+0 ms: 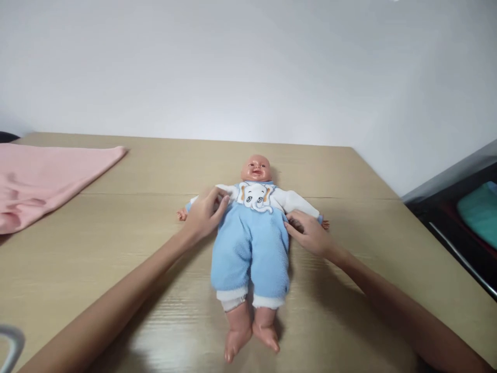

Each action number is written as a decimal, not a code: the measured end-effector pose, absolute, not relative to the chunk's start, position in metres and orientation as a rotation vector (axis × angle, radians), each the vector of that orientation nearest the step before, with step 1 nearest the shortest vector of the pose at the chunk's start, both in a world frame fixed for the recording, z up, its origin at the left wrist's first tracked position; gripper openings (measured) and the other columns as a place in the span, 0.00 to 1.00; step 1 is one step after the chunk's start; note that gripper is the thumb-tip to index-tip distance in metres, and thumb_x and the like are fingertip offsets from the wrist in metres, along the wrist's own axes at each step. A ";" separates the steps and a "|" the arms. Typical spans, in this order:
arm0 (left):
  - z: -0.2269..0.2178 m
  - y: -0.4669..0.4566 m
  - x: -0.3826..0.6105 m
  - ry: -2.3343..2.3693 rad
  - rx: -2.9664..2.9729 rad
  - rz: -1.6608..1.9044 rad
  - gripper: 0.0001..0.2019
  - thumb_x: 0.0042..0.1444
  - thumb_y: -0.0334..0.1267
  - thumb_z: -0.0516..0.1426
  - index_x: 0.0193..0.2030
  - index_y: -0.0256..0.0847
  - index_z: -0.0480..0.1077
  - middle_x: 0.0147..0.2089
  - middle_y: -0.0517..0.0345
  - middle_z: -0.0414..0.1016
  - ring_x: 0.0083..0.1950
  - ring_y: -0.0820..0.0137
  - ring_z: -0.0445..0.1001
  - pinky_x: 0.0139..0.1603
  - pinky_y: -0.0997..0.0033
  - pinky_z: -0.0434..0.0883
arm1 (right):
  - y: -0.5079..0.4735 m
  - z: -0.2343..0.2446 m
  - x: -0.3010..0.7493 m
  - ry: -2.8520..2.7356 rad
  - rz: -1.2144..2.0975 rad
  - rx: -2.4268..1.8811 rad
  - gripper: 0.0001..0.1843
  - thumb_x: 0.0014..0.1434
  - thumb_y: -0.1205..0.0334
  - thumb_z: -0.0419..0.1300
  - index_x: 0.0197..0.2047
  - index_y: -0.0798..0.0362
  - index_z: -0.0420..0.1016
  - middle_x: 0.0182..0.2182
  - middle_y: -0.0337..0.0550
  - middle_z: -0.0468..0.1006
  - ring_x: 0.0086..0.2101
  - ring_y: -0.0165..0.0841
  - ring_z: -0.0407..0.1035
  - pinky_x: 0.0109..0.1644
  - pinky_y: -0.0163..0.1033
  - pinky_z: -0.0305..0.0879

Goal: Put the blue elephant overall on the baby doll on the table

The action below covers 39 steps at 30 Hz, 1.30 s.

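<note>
A baby doll (250,248) lies on its back, head away from me and bare feet toward me, arms spread. It wears a blue and white outfit with an elephant face (255,197) on the chest. My left hand (205,211) is at the doll's side below one sleeve, thumb and fingers curled together at the cloth. On the opposite side, my right hand (308,231) has its thumb and fingertips closed at the edge of the blue cloth near the waist. The fingertips of both hands are partly hidden.
The doll rests on a light brown table (155,290) set against a pale wall. A pink cloth (46,181) lies at the left. Off the right edge are a black object (435,204) and green fabric (479,212). A white curved item (13,342) shows at lower left.
</note>
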State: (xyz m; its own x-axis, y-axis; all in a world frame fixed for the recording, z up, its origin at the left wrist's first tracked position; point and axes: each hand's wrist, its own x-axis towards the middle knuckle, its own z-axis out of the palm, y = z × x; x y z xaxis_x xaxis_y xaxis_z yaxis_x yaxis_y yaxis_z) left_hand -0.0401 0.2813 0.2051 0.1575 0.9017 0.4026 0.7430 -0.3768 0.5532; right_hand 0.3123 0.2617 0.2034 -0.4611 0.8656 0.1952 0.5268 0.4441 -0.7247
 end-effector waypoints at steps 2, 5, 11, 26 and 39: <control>0.191 0.271 -0.041 1.594 2.178 1.041 0.15 0.79 0.52 0.50 0.47 0.45 0.70 0.46 0.50 0.80 0.49 0.55 0.77 0.56 0.54 0.72 | 0.270 0.198 0.312 -2.103 0.912 -1.118 0.14 0.76 0.49 0.61 0.39 0.47 0.73 0.38 0.42 0.77 0.39 0.41 0.71 0.47 0.47 0.67; 0.178 0.260 -0.036 1.494 2.041 1.065 0.14 0.79 0.52 0.50 0.50 0.45 0.69 0.50 0.48 0.81 0.52 0.55 0.78 0.58 0.52 0.72 | 0.280 0.189 0.316 -1.970 1.203 -1.095 0.16 0.72 0.44 0.65 0.39 0.46 0.74 0.36 0.40 0.74 0.39 0.41 0.68 0.47 0.46 0.67; 0.174 0.262 -0.039 1.311 1.715 1.098 0.17 0.76 0.56 0.55 0.49 0.44 0.71 0.46 0.54 0.77 0.47 0.60 0.75 0.52 0.59 0.73 | 0.289 0.171 0.321 -1.577 1.578 -1.040 0.21 0.61 0.39 0.75 0.43 0.45 0.77 0.39 0.39 0.76 0.44 0.44 0.70 0.54 0.48 0.70; 0.180 0.266 -0.044 1.219 1.605 1.037 0.13 0.68 0.51 0.57 0.39 0.45 0.68 0.38 0.60 0.68 0.42 0.63 0.68 0.48 0.62 0.68 | 0.279 0.171 0.319 -1.412 1.580 -1.074 0.27 0.60 0.33 0.74 0.37 0.45 0.71 0.33 0.37 0.68 0.35 0.39 0.64 0.45 0.45 0.66; 0.168 0.263 -0.042 1.289 1.648 1.082 0.15 0.75 0.55 0.56 0.51 0.46 0.65 0.43 0.59 0.71 0.42 0.65 0.71 0.46 0.65 0.70 | 0.271 0.164 0.315 -1.627 1.187 -1.178 0.27 0.61 0.36 0.77 0.47 0.42 0.71 0.39 0.39 0.70 0.40 0.41 0.68 0.42 0.44 0.68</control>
